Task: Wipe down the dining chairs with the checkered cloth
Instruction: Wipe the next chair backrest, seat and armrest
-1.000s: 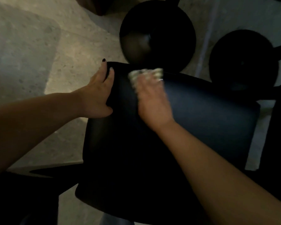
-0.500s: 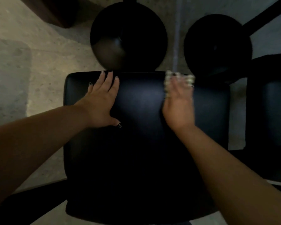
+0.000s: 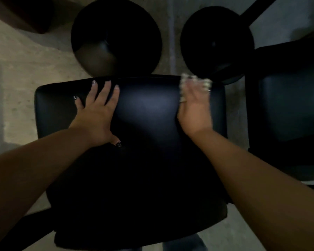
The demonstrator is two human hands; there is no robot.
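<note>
A black padded dining chair (image 3: 149, 109) fills the middle of the head view, seen from above. My left hand (image 3: 96, 113) lies flat on its left part, fingers straight and spread toward the far edge. My right hand (image 3: 194, 107) presses the pale checkered cloth (image 3: 187, 79) against the chair's far right edge. Only the cloth's rim shows beyond my fingertips; the hand is blurred and covers the remainder of the cloth.
Two round black pedestal bases (image 3: 116, 38) (image 3: 216, 44) stand on the pale stone floor (image 3: 25, 69) beyond the chair. A second black chair (image 3: 288, 109) stands close on the right. A brown block (image 3: 22, 13) sits at the top left.
My right hand slid the cloth rightward along the chair's far edge. My left hand shifted from the chair's left corner onto its surface. The view swung so the chair lies square.
</note>
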